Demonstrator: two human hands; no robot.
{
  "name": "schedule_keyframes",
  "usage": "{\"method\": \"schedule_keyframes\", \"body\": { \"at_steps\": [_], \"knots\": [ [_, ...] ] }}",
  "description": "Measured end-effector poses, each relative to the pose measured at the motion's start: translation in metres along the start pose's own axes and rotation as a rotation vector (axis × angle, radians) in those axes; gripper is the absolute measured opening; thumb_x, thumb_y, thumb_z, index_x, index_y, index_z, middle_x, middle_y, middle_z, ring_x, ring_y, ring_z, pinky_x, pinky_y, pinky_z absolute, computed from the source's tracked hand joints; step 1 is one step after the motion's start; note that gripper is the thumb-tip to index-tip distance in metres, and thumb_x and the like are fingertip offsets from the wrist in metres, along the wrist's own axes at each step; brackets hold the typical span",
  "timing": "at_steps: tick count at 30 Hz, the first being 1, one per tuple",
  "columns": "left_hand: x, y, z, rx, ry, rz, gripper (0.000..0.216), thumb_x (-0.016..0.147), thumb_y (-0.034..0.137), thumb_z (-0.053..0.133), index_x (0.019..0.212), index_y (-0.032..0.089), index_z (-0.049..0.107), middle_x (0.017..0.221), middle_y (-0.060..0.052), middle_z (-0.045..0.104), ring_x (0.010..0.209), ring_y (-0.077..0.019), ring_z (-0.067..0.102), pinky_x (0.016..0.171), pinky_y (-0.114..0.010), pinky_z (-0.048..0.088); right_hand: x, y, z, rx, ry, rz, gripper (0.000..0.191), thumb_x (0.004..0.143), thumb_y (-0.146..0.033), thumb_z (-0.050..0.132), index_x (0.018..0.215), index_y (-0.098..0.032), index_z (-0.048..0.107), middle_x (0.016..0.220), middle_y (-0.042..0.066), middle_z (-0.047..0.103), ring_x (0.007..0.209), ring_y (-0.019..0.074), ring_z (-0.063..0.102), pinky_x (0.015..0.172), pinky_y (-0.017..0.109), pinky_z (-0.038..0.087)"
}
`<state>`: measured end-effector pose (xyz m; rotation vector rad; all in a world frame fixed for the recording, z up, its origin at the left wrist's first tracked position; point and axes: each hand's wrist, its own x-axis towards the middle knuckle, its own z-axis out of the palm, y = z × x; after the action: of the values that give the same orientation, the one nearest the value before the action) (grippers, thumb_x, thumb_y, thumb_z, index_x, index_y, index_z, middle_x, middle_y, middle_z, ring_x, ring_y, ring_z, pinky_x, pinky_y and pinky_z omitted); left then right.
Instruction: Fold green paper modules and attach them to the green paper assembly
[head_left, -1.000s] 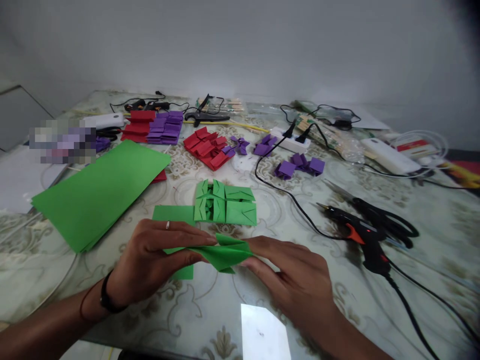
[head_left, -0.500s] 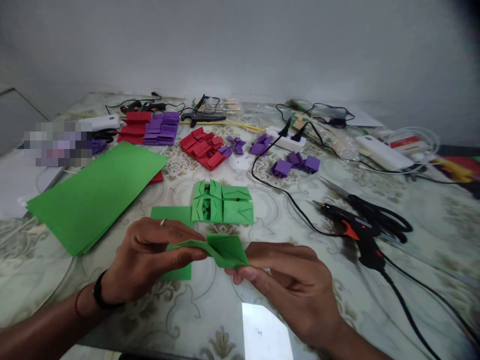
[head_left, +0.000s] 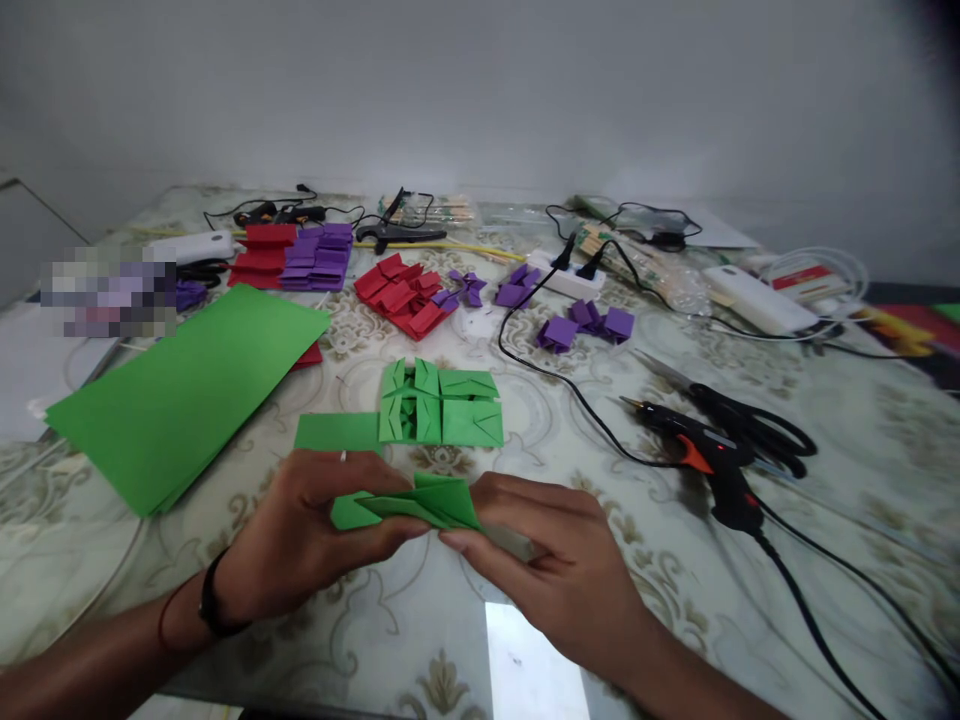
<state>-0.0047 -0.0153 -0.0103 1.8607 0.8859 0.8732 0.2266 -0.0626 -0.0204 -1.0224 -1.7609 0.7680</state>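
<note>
A folded green paper piece (head_left: 427,502) is held up between both hands, its layers pressed nearly flat. My left hand (head_left: 322,525), with a ring and a dark wristband, pinches its left side between thumb and fingers. On its right edge, my right hand (head_left: 544,550) has closed thumb and fingers. Just beyond them, folded green paper units (head_left: 441,405) rest in a group on the table. A flat green sheet (head_left: 337,430) lies partly hidden behind my left hand.
A stack of green paper (head_left: 195,390) lies at the left. Red folded papers (head_left: 405,297) and purple ones (head_left: 585,325) sit farther back. To the right are a corded glue gun (head_left: 697,455) and black-handled scissors (head_left: 742,420). A power strip (head_left: 566,275) stands at the back.
The green paper's raised flap has come down, so the piece looks flatter. My right hand has moved a little to the left, and my left hand slightly to the right.
</note>
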Motion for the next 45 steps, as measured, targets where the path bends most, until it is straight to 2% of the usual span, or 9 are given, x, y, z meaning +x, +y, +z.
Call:
{"method": "schedule_keyframes", "body": {
  "at_steps": [3, 12, 16, 18, 22, 25, 28, 36, 45],
  "knots": [
    [0.001, 0.004, 0.001, -0.015, -0.012, -0.068, 0.003, 0.088, 0.026, 0.089, 0.087, 0.025, 0.086, 0.077, 0.002, 0.084, 0.066, -0.0154, 0.075, 0.067, -0.024, 0.059, -0.001, 0.001, 0.003, 0.011, -0.027, 0.051, 0.022, 0.099, -0.019, 0.075, 0.078, -0.015, 0.078, 0.071, 0.003, 0.073, 0.061, 0.0144, 0.066, 0.059, 0.025, 0.050],
    [0.004, 0.011, 0.007, -0.232, -0.018, -0.304, 0.020, 0.086, 0.029, 0.085, 0.069, 0.019, 0.080, 0.063, 0.001, 0.074, 0.059, -0.0131, 0.061, 0.063, -0.024, 0.052, 0.001, -0.001, 0.008, 0.173, -0.024, 0.359, 0.028, 0.095, -0.030, 0.073, 0.069, -0.019, 0.077, 0.065, 0.001, 0.073, 0.061, 0.0151, 0.063, 0.058, 0.027, 0.046],
    [0.004, 0.004, 0.009, -0.287, -0.018, -0.388, 0.023, 0.087, 0.037, 0.084, 0.075, 0.018, 0.075, 0.072, -0.001, 0.074, 0.066, -0.0144, 0.061, 0.062, -0.024, 0.050, 0.003, 0.000, 0.006, 0.201, -0.020, 0.460, 0.030, 0.093, -0.037, 0.073, 0.069, -0.019, 0.077, 0.064, 0.001, 0.073, 0.061, 0.0152, 0.063, 0.057, 0.026, 0.045],
    [0.004, -0.001, 0.010, -0.325, -0.011, -0.401, 0.022, 0.083, 0.037, 0.089, 0.090, 0.020, 0.077, 0.085, -0.002, 0.078, 0.076, -0.0170, 0.067, 0.067, -0.024, 0.054, 0.004, 0.001, 0.005, 0.158, -0.018, 0.455, 0.030, 0.092, -0.035, 0.073, 0.067, -0.019, 0.074, 0.061, 0.000, 0.069, 0.059, 0.0136, 0.060, 0.056, 0.025, 0.044],
    [0.004, -0.005, 0.010, -0.318, -0.058, -0.381, 0.036, 0.078, 0.038, 0.095, 0.108, 0.024, 0.080, 0.104, -0.004, 0.083, 0.096, -0.0221, 0.074, 0.080, -0.026, 0.058, 0.006, 0.001, 0.005, 0.083, -0.082, 0.387, 0.027, 0.090, -0.026, 0.072, 0.064, -0.019, 0.069, 0.060, -0.003, 0.065, 0.058, 0.0112, 0.057, 0.058, 0.022, 0.043],
    [0.003, -0.004, 0.009, -0.246, -0.127, -0.464, 0.028, 0.085, 0.046, 0.089, 0.093, 0.019, 0.083, 0.089, -0.005, 0.082, 0.079, -0.0193, 0.071, 0.068, -0.025, 0.052, 0.005, 0.000, 0.006, 0.043, -0.106, 0.365, 0.024, 0.090, -0.025, 0.072, 0.067, -0.019, 0.073, 0.061, -0.003, 0.067, 0.058, 0.0114, 0.058, 0.058, 0.023, 0.043],
    [0.002, -0.004, 0.007, -0.224, -0.131, -0.531, 0.036, 0.089, 0.052, 0.083, 0.080, 0.017, 0.082, 0.078, -0.006, 0.082, 0.070, -0.0181, 0.068, 0.063, -0.026, 0.048, 0.005, 0.000, 0.008, 0.046, -0.069, 0.390, 0.023, 0.091, -0.029, 0.074, 0.071, -0.020, 0.078, 0.063, -0.002, 0.071, 0.060, 0.0126, 0.061, 0.059, 0.023, 0.044],
    [0.003, 0.002, 0.006, -0.143, 0.001, -0.434, 0.029, 0.088, 0.047, 0.083, 0.075, 0.021, 0.084, 0.073, -0.004, 0.083, 0.067, -0.0174, 0.069, 0.061, -0.025, 0.048, 0.006, 0.001, 0.006, 0.226, 0.003, 0.476, 0.021, 0.092, -0.033, 0.077, 0.075, -0.022, 0.083, 0.069, 0.001, 0.079, 0.065, 0.0151, 0.069, 0.061, 0.023, 0.052],
    [0.005, 0.006, 0.001, -0.122, -0.008, -0.433, 0.027, 0.087, 0.045, 0.083, 0.074, 0.022, 0.086, 0.070, -0.004, 0.084, 0.061, -0.0176, 0.071, 0.057, -0.024, 0.049, 0.005, 0.003, 0.003, 0.333, -0.027, 0.490, 0.021, 0.093, -0.035, 0.080, 0.077, -0.021, 0.081, 0.070, 0.001, 0.077, 0.067, 0.0150, 0.071, 0.064, 0.023, 0.055]
  ]
}}
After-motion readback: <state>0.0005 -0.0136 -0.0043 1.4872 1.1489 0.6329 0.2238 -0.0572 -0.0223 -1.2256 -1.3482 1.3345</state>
